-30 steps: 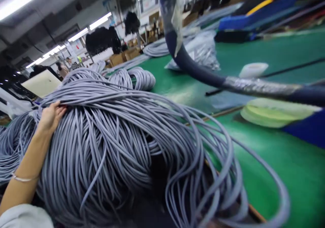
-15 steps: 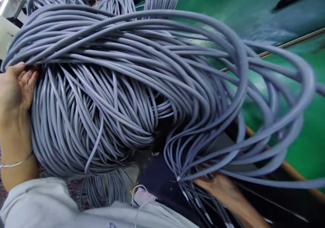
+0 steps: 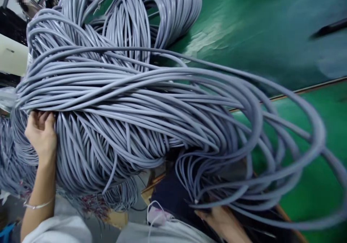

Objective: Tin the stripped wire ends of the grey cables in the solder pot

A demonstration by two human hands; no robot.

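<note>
A thick bundle of grey cables [image 3: 141, 95] stretches across the view over a second mass of grey cable coils [image 3: 108, 156]. At the left end, my left hand [image 3: 42, 129] has its fingers curled up under the bundle, gripping it; the fingertips are partly hidden. On the right, long loops [image 3: 311, 124] swing out and fold back toward my body. My right hand [image 3: 217, 217] is closed around the gathered cables low down, beside the ends, with most of its fingers hidden beneath them.
More grey coils [image 3: 176, 12] lie at the back on a green-topped table [image 3: 244, 26]. A dark bar-shaped object [image 3: 330, 28] rests at the far right. Below left hang further cables [image 3: 13, 163] with reddish ends, near a piece of cardboard [image 3: 118, 219].
The bundle and my left hand sit lower in the view, and more coils show behind. My right hand has shifted slightly down and left. Both hands keep hold of the cables.
</note>
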